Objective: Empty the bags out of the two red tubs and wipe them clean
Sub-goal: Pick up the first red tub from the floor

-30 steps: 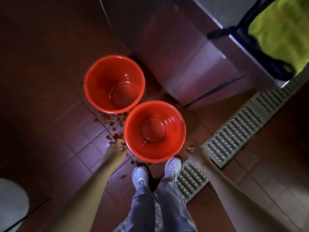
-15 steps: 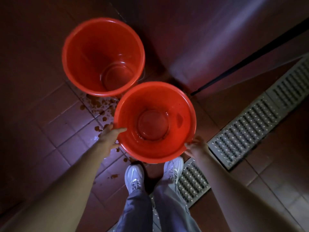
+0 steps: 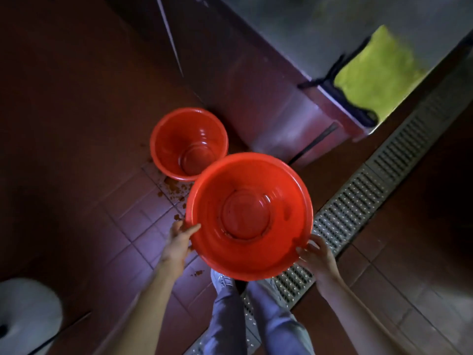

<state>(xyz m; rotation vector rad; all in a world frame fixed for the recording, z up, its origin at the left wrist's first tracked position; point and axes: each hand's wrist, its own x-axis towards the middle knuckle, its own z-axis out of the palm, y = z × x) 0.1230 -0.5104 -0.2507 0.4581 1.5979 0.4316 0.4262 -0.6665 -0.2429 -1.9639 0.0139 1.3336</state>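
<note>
The near red tub [image 3: 249, 216], bagless with grimy residue ringing its base, hangs above the tiled floor [image 3: 107, 221] between left hand [image 3: 178, 243] and right hand [image 3: 316, 258], fingers grasping opposite rims, and should stay level while carried; the far red tub [image 3: 189, 144] stands beyond-left, equally bagless.

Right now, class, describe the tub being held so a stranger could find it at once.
Start at the metal floor grate running diagonally across the tiles. Beside it, the nearer red tub is gripped at its rim by the left hand and right hand. The other red tub stands untouched farther away.
</note>
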